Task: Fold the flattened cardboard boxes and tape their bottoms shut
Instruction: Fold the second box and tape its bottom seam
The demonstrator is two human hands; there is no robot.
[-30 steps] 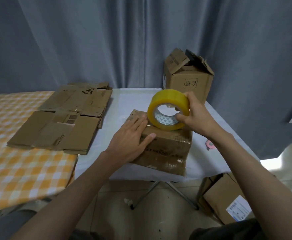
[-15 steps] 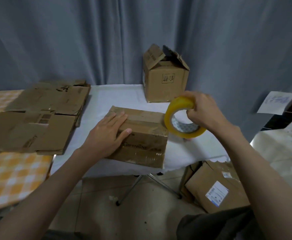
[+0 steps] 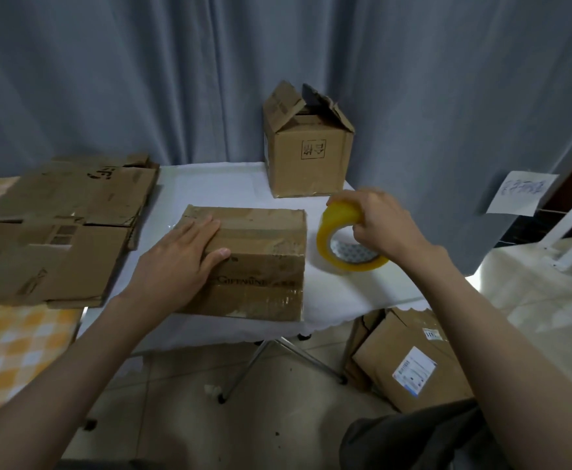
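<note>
Two bare forearms, no sleeves in view, no rings or watch, dark trousers (image 3: 413,432) at lower edge

- The right hand (image 3: 378,222) covers the top of the tape roll (image 3: 347,244), and its fingertips are out of sight inside the core.
- Print on the paper note (image 3: 521,192): too blurred to read.
- The flattened boxes (image 3: 52,228) run off the left edge.
- The floor box (image 3: 410,362) is partly hidden behind the right forearm, and its label is too small to read.
- The left hand (image 3: 179,264) hides part of the folded box (image 3: 261,259).
</note>
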